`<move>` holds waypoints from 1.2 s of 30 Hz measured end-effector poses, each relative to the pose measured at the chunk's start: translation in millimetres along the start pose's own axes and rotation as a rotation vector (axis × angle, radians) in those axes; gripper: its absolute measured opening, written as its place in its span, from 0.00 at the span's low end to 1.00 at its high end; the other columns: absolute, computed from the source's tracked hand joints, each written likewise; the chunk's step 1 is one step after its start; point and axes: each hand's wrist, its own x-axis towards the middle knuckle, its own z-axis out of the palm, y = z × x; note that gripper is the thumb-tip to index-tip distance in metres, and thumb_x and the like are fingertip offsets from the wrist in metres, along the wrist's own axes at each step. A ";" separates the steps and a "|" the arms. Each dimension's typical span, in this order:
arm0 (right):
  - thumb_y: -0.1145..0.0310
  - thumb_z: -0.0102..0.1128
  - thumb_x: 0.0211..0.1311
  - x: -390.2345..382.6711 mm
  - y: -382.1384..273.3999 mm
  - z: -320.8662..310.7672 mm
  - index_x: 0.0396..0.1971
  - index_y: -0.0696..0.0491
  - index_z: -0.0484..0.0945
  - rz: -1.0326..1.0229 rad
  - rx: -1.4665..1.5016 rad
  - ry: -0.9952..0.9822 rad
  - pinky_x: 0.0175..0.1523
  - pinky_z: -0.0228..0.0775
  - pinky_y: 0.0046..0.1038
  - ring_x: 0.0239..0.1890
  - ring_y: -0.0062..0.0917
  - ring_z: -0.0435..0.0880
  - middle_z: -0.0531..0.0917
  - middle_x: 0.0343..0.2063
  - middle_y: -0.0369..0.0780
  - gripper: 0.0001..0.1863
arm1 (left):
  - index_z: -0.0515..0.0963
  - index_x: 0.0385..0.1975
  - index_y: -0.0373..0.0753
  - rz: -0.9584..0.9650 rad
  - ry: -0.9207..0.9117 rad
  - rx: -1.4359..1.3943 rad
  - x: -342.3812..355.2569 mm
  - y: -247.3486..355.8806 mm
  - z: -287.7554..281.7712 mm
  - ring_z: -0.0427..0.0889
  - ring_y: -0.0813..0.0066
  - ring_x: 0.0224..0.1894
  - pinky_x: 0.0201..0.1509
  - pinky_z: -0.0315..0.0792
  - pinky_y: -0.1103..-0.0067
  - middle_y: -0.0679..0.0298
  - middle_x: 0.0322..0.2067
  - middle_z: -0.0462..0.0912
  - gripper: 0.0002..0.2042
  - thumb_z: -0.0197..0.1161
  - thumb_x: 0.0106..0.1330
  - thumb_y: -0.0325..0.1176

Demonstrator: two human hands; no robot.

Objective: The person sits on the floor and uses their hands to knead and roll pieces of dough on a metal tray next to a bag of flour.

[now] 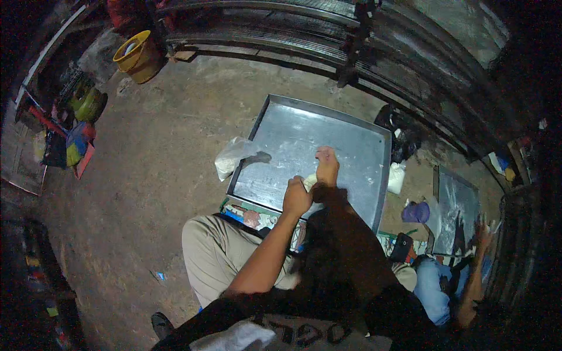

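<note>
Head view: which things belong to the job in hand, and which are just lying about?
In use, by the look of it:
- pale lump at the left hand
- metal tray below
- probably the clear bag at its left edge

Apparently lying about:
- yellow bucket
- blue scrap

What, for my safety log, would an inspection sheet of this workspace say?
Surface: large metal tray, whitish smears on it.
Job's things: pale lump, partly hidden.
Clutter: clear bag with white contents at the tray's left edge; white bag and purple bundle to its right.
Grips: left grip closed around the lump; right grip beside it, hold unclear.
Cables: nothing seen.
Surroundings: yellow bucket, dark racks, second metal tray, another person's hand.
</note>
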 end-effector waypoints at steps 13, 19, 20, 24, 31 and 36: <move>0.60 0.52 0.68 -118.1 -26.5 -51.5 0.37 0.61 0.74 0.050 -0.432 0.327 0.46 0.69 0.44 0.39 0.45 0.79 0.78 0.35 0.51 0.16 | 0.72 0.47 0.34 0.125 0.117 -0.399 -15.9 -9.9 14.6 0.83 0.73 0.32 0.37 0.77 0.78 0.59 0.32 0.83 0.21 0.70 0.55 0.31; 0.49 0.41 0.70 -106.8 -40.1 -73.5 0.42 0.61 0.77 0.331 -0.207 0.218 0.50 0.68 0.45 0.45 0.50 0.79 0.80 0.41 0.54 0.27 | 0.71 0.51 0.33 0.201 -0.212 -0.814 -43.8 -6.1 -9.9 0.81 0.75 0.41 0.45 0.76 0.80 0.59 0.40 0.83 0.19 0.67 0.61 0.29; 0.47 0.39 0.70 -106.4 -44.3 -75.2 0.42 0.61 0.78 0.429 -0.208 0.195 0.50 0.68 0.45 0.46 0.50 0.79 0.81 0.42 0.55 0.30 | 0.69 0.53 0.34 0.187 -0.244 -0.754 -51.5 -4.1 -12.0 0.80 0.75 0.44 0.49 0.75 0.79 0.59 0.42 0.82 0.19 0.65 0.63 0.26; 0.41 0.39 0.68 -95.7 -35.0 -82.9 0.37 0.61 0.81 0.594 -0.244 0.145 0.47 0.72 0.43 0.40 0.46 0.83 0.84 0.36 0.52 0.35 | 0.67 0.56 0.34 0.062 -0.446 -1.005 -71.3 16.2 -22.8 0.80 0.74 0.47 0.51 0.75 0.78 0.57 0.44 0.81 0.20 0.62 0.66 0.26; 0.40 0.47 0.66 -102.4 -99.6 -86.2 0.38 0.59 0.82 0.603 0.027 0.142 0.46 0.73 0.37 0.36 0.37 0.84 0.85 0.36 0.49 0.32 | 0.69 0.55 0.34 -0.043 -0.407 -0.923 -71.9 10.3 -21.9 0.81 0.75 0.43 0.46 0.76 0.81 0.60 0.42 0.81 0.19 0.61 0.68 0.31; 0.41 0.50 0.64 -102.9 -101.0 -86.1 0.39 0.56 0.82 0.475 -0.253 -0.075 0.46 0.73 0.37 0.40 0.39 0.85 0.85 0.36 0.49 0.30 | 0.73 0.53 0.33 0.185 0.099 -0.485 -61.7 -19.9 -7.3 0.80 0.75 0.38 0.42 0.75 0.81 0.61 0.39 0.81 0.18 0.63 0.67 0.35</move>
